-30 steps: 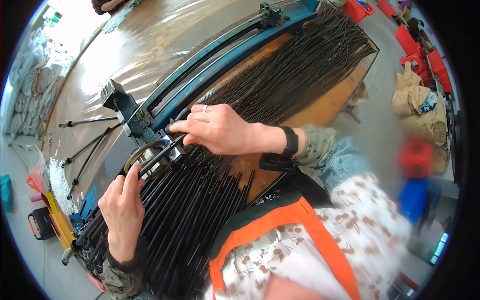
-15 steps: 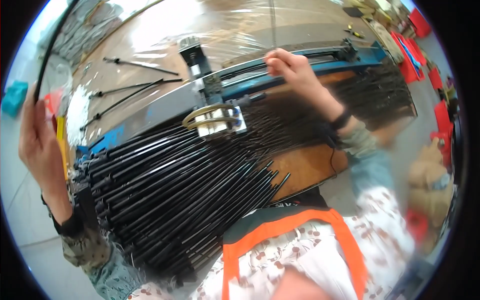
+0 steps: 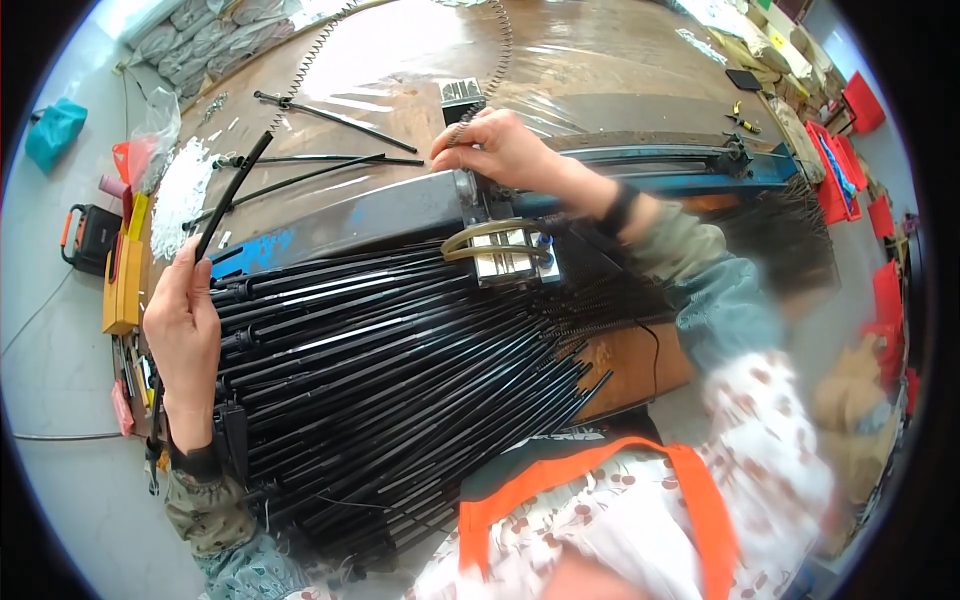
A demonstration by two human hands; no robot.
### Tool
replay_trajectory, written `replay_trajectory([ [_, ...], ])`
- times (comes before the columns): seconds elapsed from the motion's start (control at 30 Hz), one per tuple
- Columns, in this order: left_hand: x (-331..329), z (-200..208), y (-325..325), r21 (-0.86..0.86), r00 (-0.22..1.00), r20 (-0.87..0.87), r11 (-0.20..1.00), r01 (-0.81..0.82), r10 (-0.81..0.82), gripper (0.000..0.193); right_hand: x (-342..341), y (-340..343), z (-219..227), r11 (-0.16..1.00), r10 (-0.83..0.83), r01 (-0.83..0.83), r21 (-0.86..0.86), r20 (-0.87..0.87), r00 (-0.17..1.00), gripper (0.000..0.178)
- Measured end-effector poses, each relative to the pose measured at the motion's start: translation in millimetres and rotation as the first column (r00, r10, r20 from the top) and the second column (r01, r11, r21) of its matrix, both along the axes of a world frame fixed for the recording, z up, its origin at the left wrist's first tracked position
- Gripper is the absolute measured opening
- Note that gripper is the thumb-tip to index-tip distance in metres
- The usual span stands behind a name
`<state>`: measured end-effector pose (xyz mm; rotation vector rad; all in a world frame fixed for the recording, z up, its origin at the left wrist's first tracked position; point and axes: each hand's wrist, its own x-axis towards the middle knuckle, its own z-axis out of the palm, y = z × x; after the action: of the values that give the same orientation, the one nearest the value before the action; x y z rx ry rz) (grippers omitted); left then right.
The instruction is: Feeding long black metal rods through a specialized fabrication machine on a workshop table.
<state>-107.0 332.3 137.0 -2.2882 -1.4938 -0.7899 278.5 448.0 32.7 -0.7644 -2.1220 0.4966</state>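
My left hand (image 3: 184,325), at the left edge of the bench, is closed round a slim black tube (image 3: 236,188) tilted up and to the right. A long thin coil spring (image 3: 503,52) rises from near the tube's top end, leaves the picture at the top and comes back down to my right hand (image 3: 492,148). That hand pinches the spring between thumb and fingers, just above a metal fixture (image 3: 505,258) with two curved hoses. Below both hands lies a dense pile of black tubes (image 3: 370,370). Whether the spring sits inside the held tube cannot be made out.
A blue rail (image 3: 660,165) runs right from the fixture, with dark springs (image 3: 690,250) heaped before it. Loose black rods (image 3: 345,125) and a white heap of small pieces (image 3: 182,195) lie on the bench's left. Red bins (image 3: 835,170) stand at right, a black case (image 3: 92,238) at left.
My right hand has moved left, from over the rail to above the fixture, still with the spring. My left hand has come down and right, and the tube now leans right.
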Motion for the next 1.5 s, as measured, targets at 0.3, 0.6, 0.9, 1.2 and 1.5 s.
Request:
replay_trajectory([
  [0.3, -14, -11, 25, -0.075, 0.998, -0.009, 0.996, -0.056, 0.055, 0.026, 26, 7, -14, 0.92, -0.332, 0.194, 0.342, 0.411, 0.849, 0.005],
  [0.6, 94, -64, 83, -0.373, 0.965, -0.119, 0.912, 0.174, -0.232, 0.034, 304, -83, -26, 0.598, -0.8, 0.513, 0.616, 0.419, 0.43, 0.008],
  [0.9, 152, -119, 113, -0.384, 0.954, -0.059, 0.889, 0.25, -0.294, 0.025, 318, -72, -58, 0.716, -0.694, 0.527, 0.459, 0.383, 0.61, 0.01],
  [1.2, 160, -132, 112, -0.357, 0.929, 0.17, 0.858, 0.369, -0.329, 0.025, 328, -74, -75, 0.658, -0.744, 0.6, 0.455, 0.273, 0.61, 0.013],
  [1.5, 154, -134, 114, -0.366, 0.922, 0.13, 0.846, 0.387, -0.366, 0.014, 222, -116, -25, 0.683, -0.703, 0.485, 0.546, 0.311, 0.64, 0.024],
])
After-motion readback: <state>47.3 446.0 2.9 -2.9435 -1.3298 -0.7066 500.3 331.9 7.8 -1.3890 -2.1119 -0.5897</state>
